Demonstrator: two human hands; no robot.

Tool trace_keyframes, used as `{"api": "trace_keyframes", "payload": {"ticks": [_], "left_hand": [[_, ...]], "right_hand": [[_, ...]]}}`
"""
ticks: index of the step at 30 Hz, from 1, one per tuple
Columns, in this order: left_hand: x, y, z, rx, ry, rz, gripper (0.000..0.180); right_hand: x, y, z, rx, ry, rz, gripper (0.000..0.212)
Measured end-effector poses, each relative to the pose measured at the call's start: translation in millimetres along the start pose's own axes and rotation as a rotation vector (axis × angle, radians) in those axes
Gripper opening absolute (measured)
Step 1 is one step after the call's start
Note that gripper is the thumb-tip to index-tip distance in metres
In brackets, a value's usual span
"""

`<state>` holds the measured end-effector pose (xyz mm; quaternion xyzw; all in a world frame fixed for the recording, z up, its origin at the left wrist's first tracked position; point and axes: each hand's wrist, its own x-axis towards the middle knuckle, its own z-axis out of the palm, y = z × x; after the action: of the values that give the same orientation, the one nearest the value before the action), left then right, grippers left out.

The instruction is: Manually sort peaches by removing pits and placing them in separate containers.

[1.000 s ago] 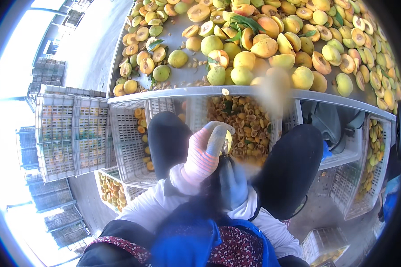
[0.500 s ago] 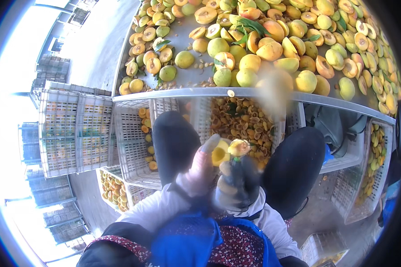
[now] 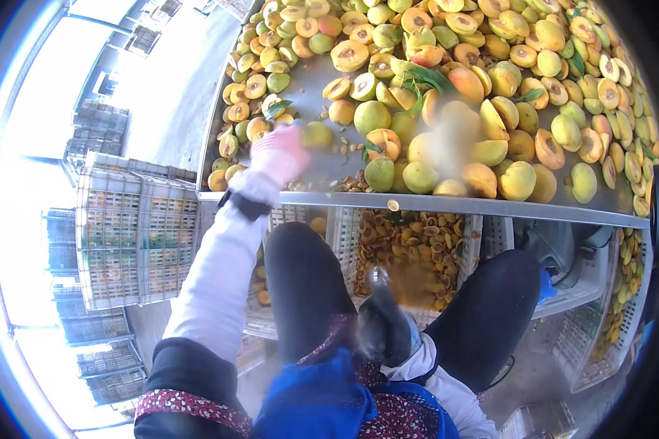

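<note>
Near the tabletop's [image 3: 417, 203] front-left corner, the pink-gloved left hand [image 3: 278, 155], grip unclear, nears a green fruit [image 3: 318, 134] just rightward; the right hand [image 3: 383, 329] stays low.

The long grey metal sorting table [image 3: 322, 84] has a smooth, dull sheen, and its front lip catches the light. The yellow-green whole apricots [image 3: 373, 117] on it look matt and velvety; the halved orange apricots [image 3: 350, 53] show moist, slightly glossy flesh. The left hand [image 3: 278, 155] wears a pink knitted cloth glove, soft and matt, above a white cloth sleeve. The right hand [image 3: 384, 329] wears a dark glove with a faint rubbery shine. The white latticed plastic crate [image 3: 483, 241] below looks hard and smooth, and the brown apricot stones [image 3: 410, 249] inside it rough and dull
</note>
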<state>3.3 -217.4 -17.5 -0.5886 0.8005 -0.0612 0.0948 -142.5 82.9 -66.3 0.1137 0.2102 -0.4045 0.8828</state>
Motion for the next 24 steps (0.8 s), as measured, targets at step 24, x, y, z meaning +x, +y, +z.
{"api": "trace_keyframes", "payload": {"ticks": [24], "left_hand": [[-204, 133, -25, -1.961, -0.222, -0.192, 0.061]], "right_hand": [[-12, 14, 8, -1.209, 0.563, -1.057, 0.025]]}}
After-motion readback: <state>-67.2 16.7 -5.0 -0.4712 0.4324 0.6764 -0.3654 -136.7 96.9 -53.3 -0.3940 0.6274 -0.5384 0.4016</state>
